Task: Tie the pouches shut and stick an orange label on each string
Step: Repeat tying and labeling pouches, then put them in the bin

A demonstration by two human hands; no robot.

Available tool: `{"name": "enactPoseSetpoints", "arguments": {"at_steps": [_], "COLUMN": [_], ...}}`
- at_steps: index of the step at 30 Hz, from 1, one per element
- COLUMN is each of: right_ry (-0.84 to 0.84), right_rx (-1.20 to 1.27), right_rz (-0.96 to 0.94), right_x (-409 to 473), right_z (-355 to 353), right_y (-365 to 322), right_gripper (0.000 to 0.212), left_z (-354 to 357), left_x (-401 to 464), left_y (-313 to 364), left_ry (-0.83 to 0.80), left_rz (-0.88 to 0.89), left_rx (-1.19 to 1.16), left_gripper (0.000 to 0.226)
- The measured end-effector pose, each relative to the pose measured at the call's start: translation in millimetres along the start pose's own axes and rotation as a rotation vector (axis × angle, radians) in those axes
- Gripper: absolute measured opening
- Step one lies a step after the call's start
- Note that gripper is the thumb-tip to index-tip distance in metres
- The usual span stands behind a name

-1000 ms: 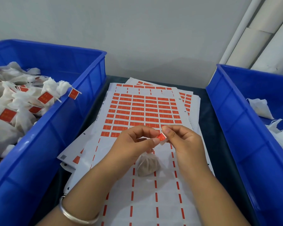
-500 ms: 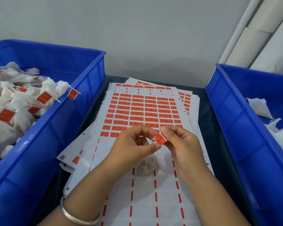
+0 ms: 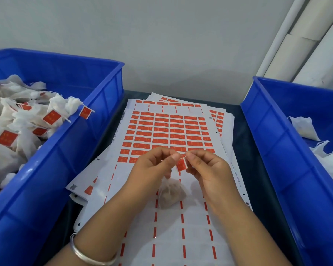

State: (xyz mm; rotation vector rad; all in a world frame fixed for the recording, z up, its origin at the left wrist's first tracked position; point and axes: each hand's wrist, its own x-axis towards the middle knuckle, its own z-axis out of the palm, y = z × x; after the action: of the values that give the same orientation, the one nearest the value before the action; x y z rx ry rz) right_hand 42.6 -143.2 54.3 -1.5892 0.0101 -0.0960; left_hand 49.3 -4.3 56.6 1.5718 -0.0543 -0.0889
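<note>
A small white filled pouch [image 3: 171,194] hangs just above the label sheets, below my two hands. An orange label [image 3: 181,164] is folded over the pouch's string between my hands. My left hand [image 3: 152,169] pinches the label's top left edge with thumb and forefinger. My right hand [image 3: 208,169] pinches its top right corner. The string itself is mostly hidden by my fingers. The top label sheet [image 3: 167,131] lies under my hands, with rows of orange labels on its far half and peeled gaps on its near half.
A blue bin [image 3: 69,146] at the left holds several tied pouches with orange labels. A blue bin [image 3: 277,150] at the right holds white pouches without labels [image 3: 304,127]. More label sheets are stacked underneath. White pipes run up the wall at the back right.
The label has turned from a flat tilt to hang downward between my fingertips. Both hands have shifted slightly, still pinching it over the pouch.
</note>
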Motion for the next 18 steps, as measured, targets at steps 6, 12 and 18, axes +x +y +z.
{"name": "enactPoseSetpoints", "arguments": {"at_steps": [6, 12, 18], "right_ry": [-0.046, -0.101, -0.160], "right_rx": [-0.003, 0.010, -0.030], "right_rz": [-0.037, -0.099, -0.138], "right_x": [-0.9, 0.5, 0.9], "right_z": [1.3, -2.1, -2.3], "right_y": [-0.7, 1.0, 6.8], "right_gripper": [0.017, 0.021, 0.046], "left_z": [0.2, -1.9, -6.6], "left_x": [0.6, 1.3, 5.8], "left_y": [1.1, 1.3, -3.8], "left_ry": [-0.015, -0.045, 0.005], "left_rz": [0.039, 0.042, 0.030], "left_rx": [0.068, 0.044, 0.049], "left_gripper": [0.004, 0.019, 0.018]}}
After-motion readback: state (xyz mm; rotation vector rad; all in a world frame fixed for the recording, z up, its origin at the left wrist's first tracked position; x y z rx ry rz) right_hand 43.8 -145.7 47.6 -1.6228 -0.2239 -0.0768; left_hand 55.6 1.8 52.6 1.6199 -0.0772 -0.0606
